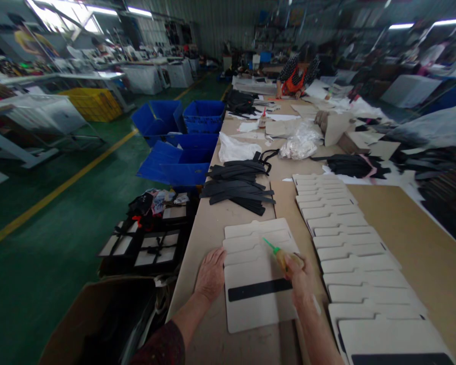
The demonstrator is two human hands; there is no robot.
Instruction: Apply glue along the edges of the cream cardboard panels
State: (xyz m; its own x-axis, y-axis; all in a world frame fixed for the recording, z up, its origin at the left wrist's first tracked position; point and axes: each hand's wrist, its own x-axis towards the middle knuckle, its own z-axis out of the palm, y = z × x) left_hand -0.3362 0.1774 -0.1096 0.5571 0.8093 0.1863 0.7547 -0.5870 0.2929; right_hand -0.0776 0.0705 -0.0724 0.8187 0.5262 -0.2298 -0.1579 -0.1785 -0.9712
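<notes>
Several cream tabbed boards lie overlapped in front of me, the nearest one carrying a black strip across it. At their left edge my left hand lies flat, fingertips touching the boards and holding nothing. My right hand is closed around a yellowish squeeze bottle that looks like a glue bottle. Its green nozzle points up and left, over the upper boards; whether it touches them I cannot tell. My right hand covers the strip's right end.
A long row of overlapping cream boards runs along the right. Black strips lie in a pile beyond my work. Blue bins and an open carton stand left of the table. A person works at the far end.
</notes>
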